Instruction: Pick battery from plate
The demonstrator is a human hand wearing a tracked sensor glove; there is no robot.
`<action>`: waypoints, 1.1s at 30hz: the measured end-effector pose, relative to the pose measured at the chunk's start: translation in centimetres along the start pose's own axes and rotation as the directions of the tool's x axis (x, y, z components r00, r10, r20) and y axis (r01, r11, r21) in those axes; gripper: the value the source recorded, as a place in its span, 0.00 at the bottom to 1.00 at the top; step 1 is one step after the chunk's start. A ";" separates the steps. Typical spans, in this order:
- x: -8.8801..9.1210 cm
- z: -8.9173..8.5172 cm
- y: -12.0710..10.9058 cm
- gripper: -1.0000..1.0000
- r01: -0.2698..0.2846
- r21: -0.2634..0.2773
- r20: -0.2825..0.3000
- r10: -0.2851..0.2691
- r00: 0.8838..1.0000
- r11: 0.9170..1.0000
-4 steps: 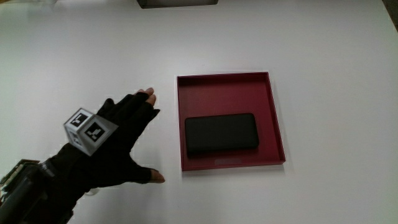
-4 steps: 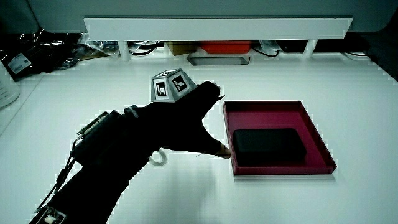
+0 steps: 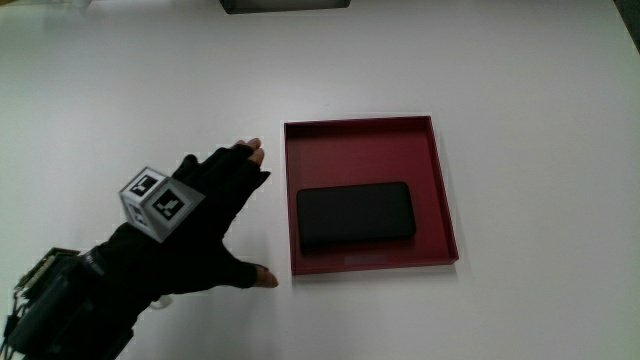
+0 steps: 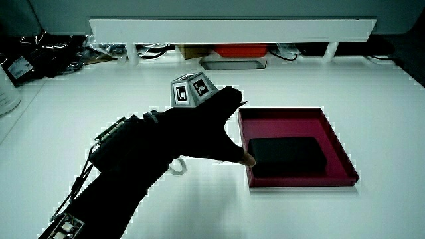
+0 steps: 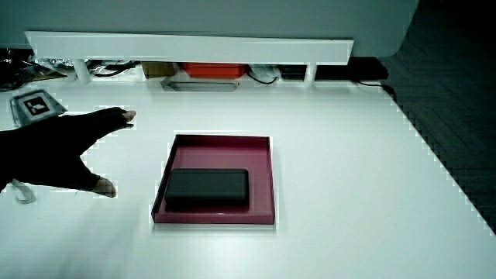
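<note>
A flat black battery [image 3: 356,215] lies in a square dark-red plate [image 3: 365,145], in the half nearer to the person. Both side views show the battery [image 4: 287,155] [image 5: 208,188] lying in the plate [image 4: 285,118] [image 5: 221,143]. The hand [image 3: 205,222] in its black glove, with the patterned cube [image 3: 155,203] on its back, hovers over the white table beside the plate. Its fingers are spread and hold nothing. The thumb tip nearly reaches the plate's near corner. In both side views the hand [image 4: 199,133] [image 5: 58,147] sits just short of the plate's rim.
A low white partition [image 4: 232,30] runs along the table's edge farthest from the person, with boxes and cables under it. A dark object [image 3: 285,5] sits at that same table edge in the main view. A small white loop [image 4: 174,167] lies on the table under the forearm.
The hand has moved a little closer to the plate, its thumb tip now almost at the plate's near corner. Battery and plate have not moved.
</note>
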 end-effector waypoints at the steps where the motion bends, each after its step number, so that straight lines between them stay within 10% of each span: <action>1: -0.1 -0.3 0.4 0.50 0.044 0.023 0.038 -0.045 0.998 0.999; 3: 0.5 -0.3 1.0 0.50 0.085 0.041 -0.036 -0.083 0.996 0.996; 5: -0.4 -1.4 1.6 0.50 -0.010 -0.009 0.133 0.011 0.991 1.000; 9: 0.8 -1.2 2.9 0.50 0.001 -0.011 -0.036 -0.001 0.999 1.000; 13: 0.1 -2.2 4.2 0.50 -0.035 -0.025 0.096 0.037 0.995 0.999; 15: 0.9 -2.1 4.9 0.50 0.003 -0.007 -0.009 -0.004 1.000 1.000; 33: 1.2 -7.1 10.2 0.50 -0.128 -0.039 -0.126 0.122 0.984 0.991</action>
